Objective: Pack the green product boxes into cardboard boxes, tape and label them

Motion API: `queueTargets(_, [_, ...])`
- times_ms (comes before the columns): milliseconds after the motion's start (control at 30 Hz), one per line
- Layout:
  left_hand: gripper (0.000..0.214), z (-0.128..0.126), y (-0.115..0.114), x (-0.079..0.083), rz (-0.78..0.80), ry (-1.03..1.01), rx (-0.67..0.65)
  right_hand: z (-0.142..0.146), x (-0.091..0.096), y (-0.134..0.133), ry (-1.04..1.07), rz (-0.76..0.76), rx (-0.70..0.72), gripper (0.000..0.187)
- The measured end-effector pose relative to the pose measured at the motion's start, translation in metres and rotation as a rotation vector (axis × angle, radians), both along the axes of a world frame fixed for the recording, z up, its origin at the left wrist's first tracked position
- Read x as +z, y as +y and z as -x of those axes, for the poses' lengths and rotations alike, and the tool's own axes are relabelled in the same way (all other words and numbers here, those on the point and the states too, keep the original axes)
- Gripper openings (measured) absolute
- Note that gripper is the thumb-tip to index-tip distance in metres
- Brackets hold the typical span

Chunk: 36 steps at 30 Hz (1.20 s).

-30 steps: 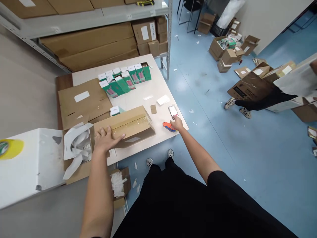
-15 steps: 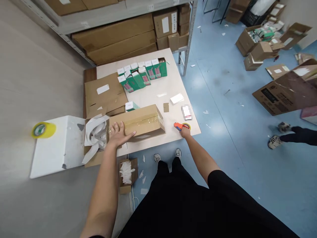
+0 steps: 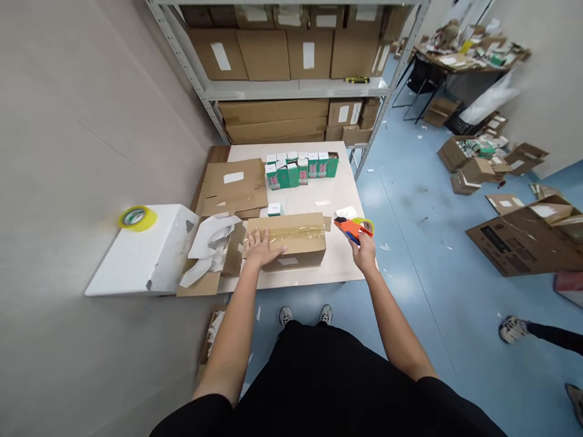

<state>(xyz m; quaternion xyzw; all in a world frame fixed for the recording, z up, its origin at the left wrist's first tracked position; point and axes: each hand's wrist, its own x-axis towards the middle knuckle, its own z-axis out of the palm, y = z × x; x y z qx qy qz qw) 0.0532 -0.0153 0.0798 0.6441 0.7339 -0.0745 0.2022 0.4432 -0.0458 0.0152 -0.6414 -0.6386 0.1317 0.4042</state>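
A long brown cardboard box (image 3: 296,238), taped along its top, lies on the white table (image 3: 337,267) in front of me. My left hand (image 3: 263,247) rests flat on the box's left end with fingers spread. My right hand (image 3: 363,250) is closed round an orange tape dispenser (image 3: 353,229) carrying a yellow-green roll, lifted just right of the box's end. Behind the box stand several green and white product cartons (image 3: 300,169) in a row. One small carton (image 3: 274,209) sits alone just behind the box.
An open box with white paper (image 3: 212,243) and flattened cardboard (image 3: 234,185) lie left. A white box (image 3: 146,255) carries a yellow tape roll (image 3: 136,217). Shelves of cartons (image 3: 291,54) rise behind. Opened boxes (image 3: 523,233) litter the blue floor; another person's shoe (image 3: 510,329) is at right.
My right hand has picked the orange tape dispenser up off the table and raised it toward the box's right end. My left hand stayed on the box. My view swung upward.
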Motion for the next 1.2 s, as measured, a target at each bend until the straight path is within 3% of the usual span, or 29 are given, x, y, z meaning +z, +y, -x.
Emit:
queueTargets(100, [0.122, 0.001, -0.004, -0.008, -0.090, -0.083, 0.022, 0.053, 0.051, 0.013, 0.186, -0.043, 0.227, 0.023])
queueTargets(167, [0.123, 0.002, -0.005, -0.014, -0.143, -0.153, 0.042, 0.092, 0.071, 0.020, 0.290, 0.009, 0.372, 0.027])
queueTargets(267, [0.115, 0.003, -0.007, -0.022, -0.208, -0.255, 0.081, 0.138, 0.075, 0.026, 0.406, 0.100, 0.539, 0.031])
queueTargets(367, [0.089, 0.006, -0.010, -0.026, -0.288, -0.362, 0.125, 0.160, 0.059, 0.027, 0.474, 0.165, 0.617, 0.035])
queueTargets(433, [0.082, 0.010, -0.013, -0.025, -0.334, -0.441, 0.143, 0.162, 0.047, 0.027, 0.498, 0.187, 0.619, 0.038])
queueTargets(600, [0.091, 0.018, -0.015, -0.011, -0.511, -0.642, 0.169, 0.156, 0.039, 0.030, 0.531, 0.237, 0.620, 0.044])
queueTargets(733, [0.088, 0.007, -0.001, 0.000, -0.558, -0.786, -0.002, 0.156, 0.042, 0.031, 0.492, 0.240, 0.600, 0.048])
queueTargets(900, [0.072, -0.012, 0.013, 0.000, -0.544, -0.831, 0.039, 0.157, 0.045, 0.029, 0.467, 0.257, 0.612, 0.052])
queueTargets(1000, [0.050, -0.014, 0.012, -0.001, -0.541, -0.844, 0.046, 0.156, 0.047, 0.028, 0.454, 0.270, 0.615, 0.051])
queueTargets(1100, [0.026, -0.002, 0.009, 0.007, -0.574, -0.857, 0.028, 0.155, 0.049, 0.029, 0.460, 0.278, 0.630, 0.049])
queueTargets(1200, [0.023, 0.025, 0.009, 0.029, -0.623, -0.866, -0.022, 0.150, 0.050, 0.035, 0.467, 0.283, 0.637, 0.049])
